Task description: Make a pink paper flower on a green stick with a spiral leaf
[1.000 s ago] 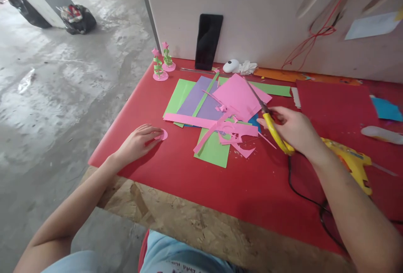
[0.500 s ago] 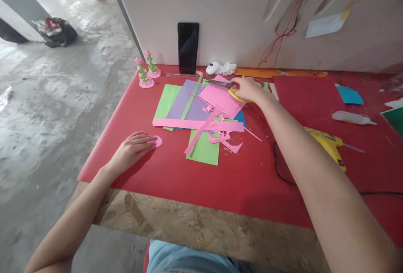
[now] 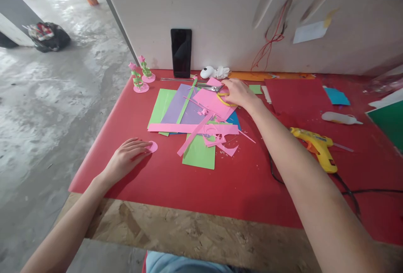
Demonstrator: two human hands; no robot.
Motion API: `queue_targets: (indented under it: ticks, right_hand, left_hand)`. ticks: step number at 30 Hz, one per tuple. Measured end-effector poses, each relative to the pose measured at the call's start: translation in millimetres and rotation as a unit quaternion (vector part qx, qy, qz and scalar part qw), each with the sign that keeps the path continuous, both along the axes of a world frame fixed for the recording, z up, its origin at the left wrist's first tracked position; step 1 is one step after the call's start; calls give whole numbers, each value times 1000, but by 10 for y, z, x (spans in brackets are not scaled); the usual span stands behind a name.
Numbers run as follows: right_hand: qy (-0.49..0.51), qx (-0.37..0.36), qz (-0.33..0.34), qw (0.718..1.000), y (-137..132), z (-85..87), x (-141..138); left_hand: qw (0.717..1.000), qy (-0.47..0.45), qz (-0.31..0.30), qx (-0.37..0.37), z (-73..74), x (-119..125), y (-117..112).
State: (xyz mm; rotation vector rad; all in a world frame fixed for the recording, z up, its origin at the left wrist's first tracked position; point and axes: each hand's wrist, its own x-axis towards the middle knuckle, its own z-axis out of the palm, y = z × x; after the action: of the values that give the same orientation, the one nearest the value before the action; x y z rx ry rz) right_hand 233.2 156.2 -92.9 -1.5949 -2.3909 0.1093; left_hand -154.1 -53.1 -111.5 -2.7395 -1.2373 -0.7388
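My left hand (image 3: 127,157) lies flat near the table's left front, its outstretched fingertips resting on a pink paper circle (image 3: 153,147) and covering part of it. Farther off, my right hand (image 3: 239,93) is closed on the yellow handles of a pair of scissors (image 3: 211,88), whose blades point left over pink paper sheets (image 3: 214,101). Beneath and around these lie a purple sheet (image 3: 174,109), green sheets (image 3: 200,155), a long pink strip (image 3: 170,128) and curved pink offcuts (image 3: 229,150). Two small paper flowers (image 3: 137,80) with pink round bases stand at the back left.
A black phone (image 3: 181,53) leans against the wall behind a white object (image 3: 208,72). To the right are a yellow glue gun (image 3: 316,145) with a black cord, a glue bottle (image 3: 340,118), dark red paper (image 3: 296,96) and blue paper (image 3: 336,96). The red tabletop (image 3: 189,189) ends at a bare wood edge.
My right hand and the scissors have shifted slightly left and down over the pink sheets. My left hand stays on the pink circle. The whole view has also shifted a little.
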Motion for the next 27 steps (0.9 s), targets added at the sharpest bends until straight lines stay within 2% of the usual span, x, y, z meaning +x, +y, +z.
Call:
queue_targets:
  ticks: [6, 9, 14, 17, 23, 27]
  right_hand:
    - [23, 62, 41, 997, -248, 314, -212]
    - [36, 67, 49, 996, -413, 382, -438]
    - [43, 24, 69, 996, -679, 270, -876]
    - [51, -1, 54, 997, -777, 182, -1108]
    - [64, -44, -4, 997, -775, 158, -1516]
    - [73, -85, -14, 994, -762, 157, -1767]
  left_hand:
    - [999, -8, 12, -35, -6, -15, -20]
    - [999, -3, 10, -45, 1, -17, -23]
    - [998, -20, 16, -59, 19, 4, -18]
    - [999, -9, 11, -50, 29, 7, -21]
    - [999, -3, 8, -36, 24, -9, -29]
    - [999, -1, 5, -33, 27, -1, -20]
